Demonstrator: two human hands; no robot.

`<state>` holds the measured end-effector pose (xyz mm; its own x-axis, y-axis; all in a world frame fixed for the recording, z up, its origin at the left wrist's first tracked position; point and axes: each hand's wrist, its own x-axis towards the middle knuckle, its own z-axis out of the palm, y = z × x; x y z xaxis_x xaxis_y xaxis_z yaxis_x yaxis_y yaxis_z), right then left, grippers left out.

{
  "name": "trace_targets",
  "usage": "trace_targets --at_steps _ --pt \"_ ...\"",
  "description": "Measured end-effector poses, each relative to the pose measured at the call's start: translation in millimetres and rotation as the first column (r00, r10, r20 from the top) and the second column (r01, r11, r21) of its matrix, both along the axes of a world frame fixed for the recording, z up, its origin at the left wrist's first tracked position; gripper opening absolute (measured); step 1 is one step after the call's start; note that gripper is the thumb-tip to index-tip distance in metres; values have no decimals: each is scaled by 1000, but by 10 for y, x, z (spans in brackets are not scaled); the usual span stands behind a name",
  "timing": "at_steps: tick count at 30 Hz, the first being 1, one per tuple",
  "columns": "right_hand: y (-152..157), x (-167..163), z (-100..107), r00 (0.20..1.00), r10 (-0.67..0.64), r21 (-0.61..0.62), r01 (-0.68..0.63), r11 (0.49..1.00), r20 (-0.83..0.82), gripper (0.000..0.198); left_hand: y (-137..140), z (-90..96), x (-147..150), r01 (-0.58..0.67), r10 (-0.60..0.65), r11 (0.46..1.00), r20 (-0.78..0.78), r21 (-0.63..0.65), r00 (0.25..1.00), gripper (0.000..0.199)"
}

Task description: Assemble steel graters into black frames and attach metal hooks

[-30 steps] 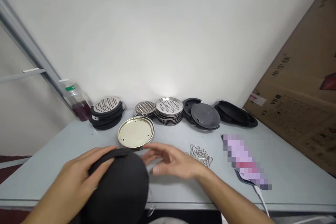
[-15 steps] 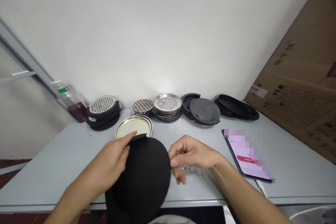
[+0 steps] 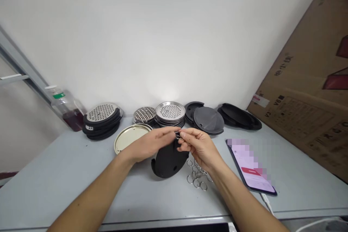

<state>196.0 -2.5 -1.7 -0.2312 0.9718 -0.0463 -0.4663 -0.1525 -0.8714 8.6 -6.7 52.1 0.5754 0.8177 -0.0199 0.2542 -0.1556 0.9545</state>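
A round black disc point(image 3: 169, 162) with a small hole and a raised rim hangs tilted below my hands, over the table. My left hand point(image 3: 153, 142) is closed at its upper part, fingers reaching right; the thumb is hidden. A thin metal ring point(image 3: 178, 136) shows at the fingertips, where my right hand point(image 3: 199, 146) pinches it beside the disc. The disc's top edge is covered by the hands. Just below my right wrist lies a loose group of small metal split rings point(image 3: 197, 183).
Behind my left hand is a pale gold round lid point(image 3: 129, 137). Along the wall stand perforated-plate stacks point(image 3: 102, 113), grater discs point(image 3: 170, 111), grey-black discs point(image 3: 208, 119) and black trays point(image 3: 239, 116). A phone point(image 3: 251, 168), a bottle point(image 3: 72, 116) and a cardboard box point(image 3: 296, 116) flank them.
The black disc has moved up and away from the table's front edge and is turned. My right hand has shifted up and now pinches a ring against it. More loose rings show.
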Motion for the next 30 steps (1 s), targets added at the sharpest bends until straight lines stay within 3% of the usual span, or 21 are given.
trace_targets --at_steps 3,6,8,10,12,13,15,18,20,23,26,28,30 --pt "-17 13 3 993 -62 119 50 992 102 29 24 43 19 -56 78 963 -77 263 994 44" --pt "-28 30 -17 946 -157 328 57 943 285 24 10 -95 -1 -144 166 945 -51 292 985 35" --pt "-37 25 -50 876 -281 513 45 857 392 19 4 -219 -34 -188 199 953 -23 237 980 38" --pt "-49 15 -81 781 -443 686 25 727 441 15 2 -309 -73 -214 222 951 -14 223 975 40" --pt "-58 15 -92 706 -539 766 -8 642 459 17 5 -342 -116 -206 219 947 -23 247 976 39" --pt "-60 22 -88 697 -533 761 -27 648 479 18 9 -339 -138 -179 194 950 -31 257 981 37" --pt "-54 46 -71 735 -412 664 -69 744 538 18 21 -314 -178 -85 103 963 -57 256 993 34" --pt "-15 86 -53 837 -71 364 -159 918 543 18 29 -289 -201 46 -26 978 -95 205 995 31" --pt "17 100 -62 887 109 183 -211 960 449 20 20 -304 -180 47 -26 979 -110 196 994 30" --pt "37 107 -83 916 170 93 -217 972 365 21 3 -365 -122 -19 45 974 -110 227 993 26" --pt "7 117 -71 844 74 217 -220 951 531 21 13 -422 -103 -51 79 968 -108 247 991 22" --pt "-23 125 -53 728 -80 394 -272 878 681 20 38 -439 -129 -42 73 968 -120 249 990 26" --pt "-38 131 -51 626 -232 535 -352 768 745 21 67 -439 -175 -12 44 971 -134 238 990 29"
